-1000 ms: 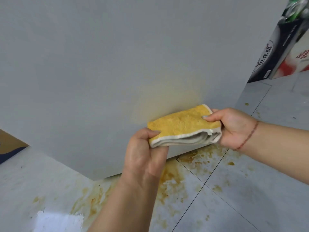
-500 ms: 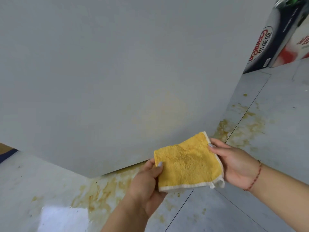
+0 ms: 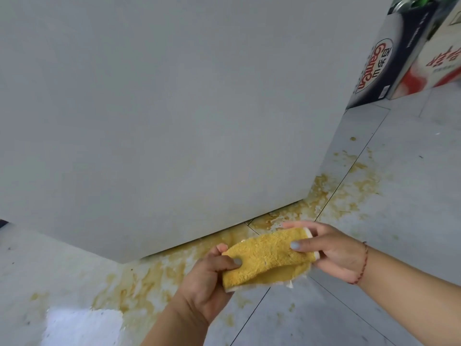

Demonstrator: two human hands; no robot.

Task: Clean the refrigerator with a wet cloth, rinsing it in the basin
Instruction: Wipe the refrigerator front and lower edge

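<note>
My left hand [image 3: 207, 278] and right hand [image 3: 334, 253] pinch opposite ends of yellow terry cloth [image 3: 264, 258], refolded since a second ago, now lower, off grey refrigerator panel [image 3: 174, 108]. Fresh face ready; basin unseen.

cloth [image 3: 268, 258]: now folding over, lower | left hand [image 3: 212, 278] and right hand [image 3: 331, 253]: lower, below refrigerator [image 3: 162, 108] edge

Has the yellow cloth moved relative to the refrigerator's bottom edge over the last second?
Yes. The yellow cloth, held by both hands, has dropped from in front of the refrigerator panel to below its bottom edge, now over the stained floor tiles.
</note>
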